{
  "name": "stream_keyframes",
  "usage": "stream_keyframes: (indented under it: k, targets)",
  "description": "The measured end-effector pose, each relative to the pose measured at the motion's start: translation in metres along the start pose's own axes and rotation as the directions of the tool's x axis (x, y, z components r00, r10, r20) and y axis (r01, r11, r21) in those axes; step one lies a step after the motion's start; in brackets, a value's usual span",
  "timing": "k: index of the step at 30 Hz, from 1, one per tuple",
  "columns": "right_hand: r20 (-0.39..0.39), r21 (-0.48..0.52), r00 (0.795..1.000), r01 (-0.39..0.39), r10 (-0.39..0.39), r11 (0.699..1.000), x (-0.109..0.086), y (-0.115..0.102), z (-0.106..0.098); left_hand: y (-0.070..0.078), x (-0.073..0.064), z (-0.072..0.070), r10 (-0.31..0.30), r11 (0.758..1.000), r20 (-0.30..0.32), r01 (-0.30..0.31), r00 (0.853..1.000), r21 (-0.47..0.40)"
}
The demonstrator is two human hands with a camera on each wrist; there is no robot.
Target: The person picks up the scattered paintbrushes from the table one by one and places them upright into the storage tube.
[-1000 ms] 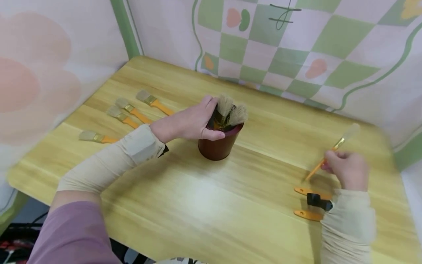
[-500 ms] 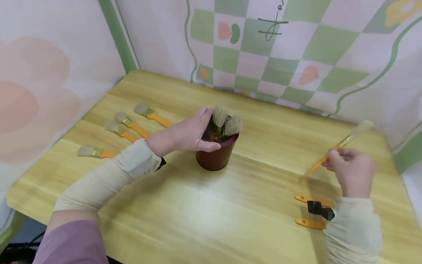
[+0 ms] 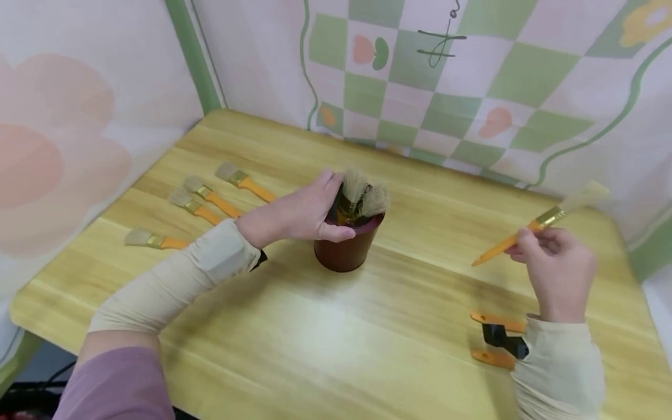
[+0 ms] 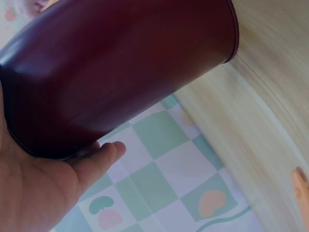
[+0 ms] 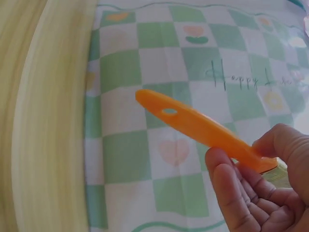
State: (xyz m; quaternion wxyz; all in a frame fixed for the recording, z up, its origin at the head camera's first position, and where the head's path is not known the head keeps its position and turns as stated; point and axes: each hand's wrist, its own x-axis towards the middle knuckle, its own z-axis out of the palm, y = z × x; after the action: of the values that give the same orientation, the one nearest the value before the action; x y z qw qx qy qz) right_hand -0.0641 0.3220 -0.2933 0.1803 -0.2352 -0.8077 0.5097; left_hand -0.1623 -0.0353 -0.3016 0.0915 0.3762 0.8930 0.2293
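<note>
My left hand (image 3: 301, 216) grips the rim of a dark red cup (image 3: 342, 252) that stands upright mid-table, thumb on the near side. Bristle ends of paintbrushes (image 3: 374, 199) stick up out of its mouth. The left wrist view shows the cup's smooth wall (image 4: 120, 63) close up, with fingers (image 4: 104, 162) along it. Over the table's right side, my right hand (image 3: 562, 271) pinches a flat paintbrush (image 3: 496, 251) between thumb and fingertips. Its orange handle (image 5: 193, 121) points left, its pale bristles up and to the right.
Several orange-handled paintbrushes (image 3: 256, 188) lie on the left of the wooden table (image 3: 315, 344), partly behind the left forearm. Two more orange handles (image 3: 501, 321) lie near the right wrist, partly covered by it. A checkered cloth (image 3: 399, 105) hangs along the back edge.
My right hand has raised its paintbrush off the table area and turned it flatter, the handle swinging leftward. The left hand and the cup have stayed in place.
</note>
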Motion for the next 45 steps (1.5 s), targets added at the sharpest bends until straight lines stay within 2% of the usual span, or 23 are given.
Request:
stream_keyframes:
  k: [4,9,21,27,31,37,41,45]
  targets:
    - [-0.054,0.141,0.997,0.054,-0.047,0.989,-0.009,-0.005,0.003,0.002,0.002,0.001,0.002,1.000,0.009,-0.002,1.000,0.005]
    - [-0.066,0.246,0.984,0.179,-0.168,0.953,-0.014,-0.009,0.010,0.002,-0.001,0.002,-0.005,1.000,0.005,0.005,1.000,0.000]
    - [-0.082,0.249,0.954,0.300,-0.289,0.921,-0.019,-0.009,0.017,0.001,-0.002,0.002,0.014,1.000,-0.013,-0.014,1.000,0.007]
    - [-0.087,0.333,0.935,0.354,-0.345,0.874,-0.023,-0.012,0.020,0.001,-0.002,0.002,0.013,1.000,-0.016,-0.013,1.000,-0.003]
    - [-0.085,0.346,0.922,0.383,-0.378,0.857,-0.025,-0.015,0.021,0.001,-0.002,0.001,0.014,1.000,-0.012,-0.014,1.000,-0.013]
    - [-0.066,0.427,0.903,0.411,-0.425,0.806,-0.028,-0.019,0.028,0.000,-0.002,0.001,0.025,1.000,-0.010,-0.025,1.000,-0.008]
    - [-0.039,0.449,0.882,0.436,-0.470,0.780,-0.032,-0.024,0.036,-0.001,-0.003,0.000,0.032,0.999,-0.011,-0.032,0.999,0.000]
    - [-0.017,0.510,0.854,0.455,-0.521,0.730,-0.037,-0.030,0.046,0.001,-0.003,0.000,0.028,1.000,-0.011,-0.028,1.000,0.006]
